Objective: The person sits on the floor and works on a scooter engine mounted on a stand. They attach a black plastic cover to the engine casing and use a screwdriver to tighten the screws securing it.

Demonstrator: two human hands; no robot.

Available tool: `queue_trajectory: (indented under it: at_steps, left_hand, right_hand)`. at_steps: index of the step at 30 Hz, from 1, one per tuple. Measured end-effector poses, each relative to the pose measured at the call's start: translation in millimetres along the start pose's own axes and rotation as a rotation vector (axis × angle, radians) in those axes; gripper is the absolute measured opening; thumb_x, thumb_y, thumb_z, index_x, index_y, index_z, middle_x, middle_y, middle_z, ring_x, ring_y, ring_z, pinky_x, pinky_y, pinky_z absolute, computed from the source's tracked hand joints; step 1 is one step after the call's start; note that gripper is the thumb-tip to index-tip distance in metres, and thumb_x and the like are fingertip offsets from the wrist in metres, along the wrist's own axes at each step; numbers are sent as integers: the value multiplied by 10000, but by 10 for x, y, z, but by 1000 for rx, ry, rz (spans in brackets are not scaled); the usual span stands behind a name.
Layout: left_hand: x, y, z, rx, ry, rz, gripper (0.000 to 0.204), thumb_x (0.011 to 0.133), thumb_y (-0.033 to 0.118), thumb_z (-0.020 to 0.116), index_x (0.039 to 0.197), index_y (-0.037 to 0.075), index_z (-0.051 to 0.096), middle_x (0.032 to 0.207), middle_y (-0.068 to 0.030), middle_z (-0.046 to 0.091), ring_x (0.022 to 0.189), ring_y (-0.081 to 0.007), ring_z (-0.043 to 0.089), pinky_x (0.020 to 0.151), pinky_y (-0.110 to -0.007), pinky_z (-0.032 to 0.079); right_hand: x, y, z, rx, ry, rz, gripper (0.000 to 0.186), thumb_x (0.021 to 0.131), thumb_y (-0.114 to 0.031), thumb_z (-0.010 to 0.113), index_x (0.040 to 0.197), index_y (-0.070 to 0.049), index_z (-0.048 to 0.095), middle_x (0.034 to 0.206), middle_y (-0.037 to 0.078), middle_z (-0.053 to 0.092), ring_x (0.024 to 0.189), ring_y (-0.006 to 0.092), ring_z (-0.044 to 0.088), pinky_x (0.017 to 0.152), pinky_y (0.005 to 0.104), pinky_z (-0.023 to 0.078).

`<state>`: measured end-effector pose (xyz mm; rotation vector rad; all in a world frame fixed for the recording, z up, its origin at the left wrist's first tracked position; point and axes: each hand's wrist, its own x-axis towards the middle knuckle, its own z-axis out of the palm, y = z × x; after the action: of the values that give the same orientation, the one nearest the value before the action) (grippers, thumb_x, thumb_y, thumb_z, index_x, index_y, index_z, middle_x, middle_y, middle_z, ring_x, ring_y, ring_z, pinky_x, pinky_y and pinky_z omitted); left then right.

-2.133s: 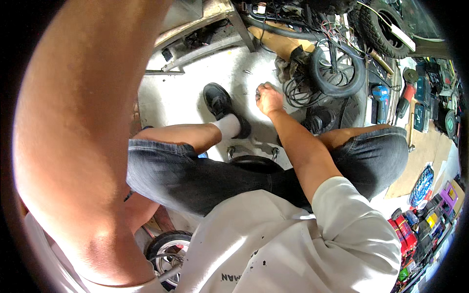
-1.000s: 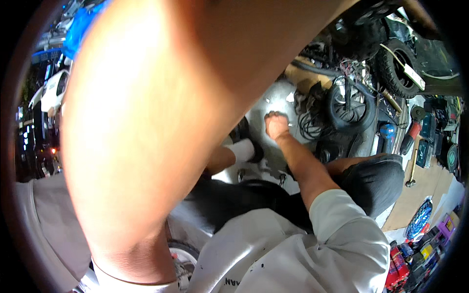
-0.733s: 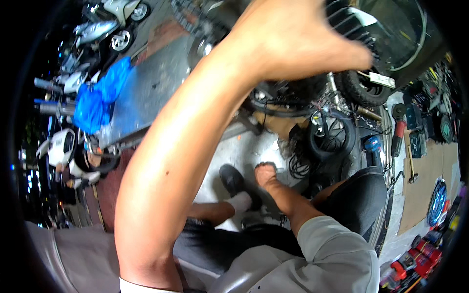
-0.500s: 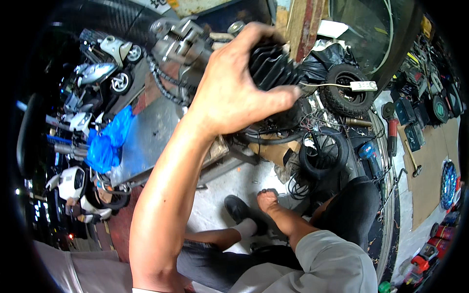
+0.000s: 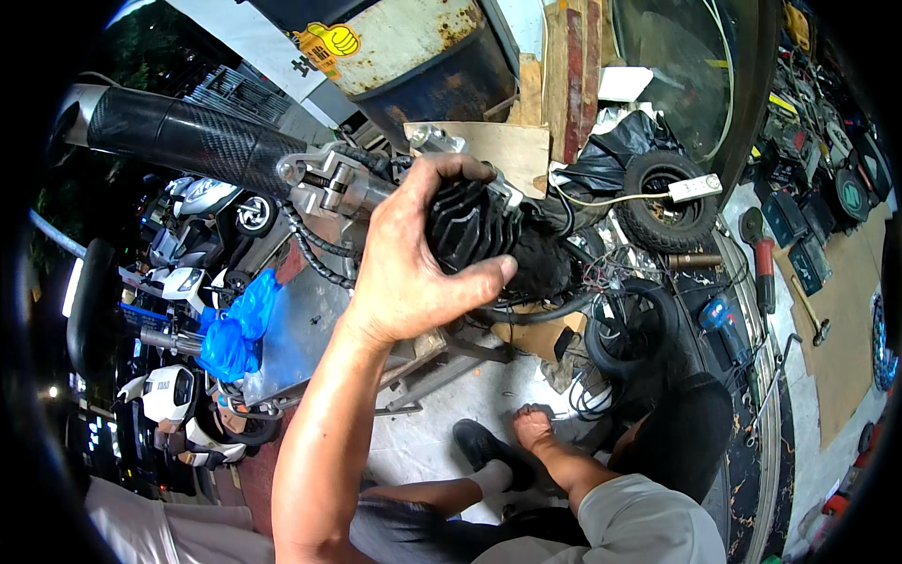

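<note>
My left hand (image 5: pixel 399 258) is wrapped round a black finned part (image 5: pixel 470 226), thumb on its near side and fingers over the far side. Whether this part is fixed to what lies behind it is hidden. Left of the hand, a metal hinge clamp (image 5: pixel 329 183) joins a dark carbon-look tube (image 5: pixel 188 132), with a braided cable (image 5: pixel 310 246) hanging from it. Low in the middle, my right hand (image 5: pixel 534 426) is closed and held above the floor; I see nothing in it, though its palm side is hidden.
A metal-topped bench (image 5: pixel 305 324) carries a blue plastic bag (image 5: pixel 240 324). To the right lie tyres (image 5: pixel 669 202), tangled wires, a power strip (image 5: pixel 693 188), an angle grinder (image 5: pixel 759 258), a blue power tool (image 5: pixel 719 320) and a hammer (image 5: pixel 810 305). Parked scooters (image 5: pixel 164 390) stand at the left.
The view has shifted up and left, showing more of the carbon-look tube and a rusty container. My left hand appears lower, still round the finned part. The right hand stays closed.
</note>
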<state>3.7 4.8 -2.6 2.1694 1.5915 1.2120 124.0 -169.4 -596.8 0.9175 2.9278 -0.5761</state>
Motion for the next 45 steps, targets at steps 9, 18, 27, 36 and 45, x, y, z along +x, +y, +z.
queue_trajectory:
  at_steps: [9, 18, 27, 36, 45]
  left_hand:
    - [2, 50, -30, 57, -18, 27, 726, 624, 222, 885, 1269, 23, 619, 1120, -152, 693, 1062, -316, 703, 988, -401, 539]
    - [-5, 72, -41, 53, -70, -42, 753, 621, 181, 869, 1289, -3, 575, 1298, -173, 688, 1216, -263, 652, 1112, -400, 482]
    - [-1, 141, -69, 54, -97, -43, 737, 641, 185, 876, 1292, -1, 582, 1295, -166, 683, 1215, -255, 645, 1111, -393, 477]
    - [-36, 64, -156, -14, -81, 93, 607, 717, 231, 911, 1229, 31, 653, 1320, -184, 662, 1264, -339, 623, 1109, -443, 468]
    - [-52, 210, -112, 64, -55, 43, 477, 869, 329, 862, 1195, 45, 659, 1211, -130, 659, 1164, -323, 647, 1036, -409, 495]
  right_hand:
    - [61, -54, -86, 36, 47, 119, 204, 857, -186, 632, 802, -150, 825, 815, 92, 787, 771, 271, 775, 701, 435, 598]
    - [166, -54, 50, 50, -18, 133, 189, 825, -185, 646, 815, -166, 834, 815, 96, 794, 794, 287, 786, 702, 443, 597]
    - [187, -72, -137, 252, -155, 247, 275, 855, -300, 694, 1006, -106, 817, 1008, 129, 801, 1012, 291, 768, 885, 432, 583]
    - [299, 205, -2340, 1647, 505, 723, 273, 826, -185, 805, 981, 35, 756, 726, 61, 688, 591, 149, 582, 564, 347, 477]
    - [-224, 604, -6397, 885, 630, -288, 332, 865, -286, 817, 905, 21, 698, 834, 39, 688, 809, 138, 612, 765, 331, 509]
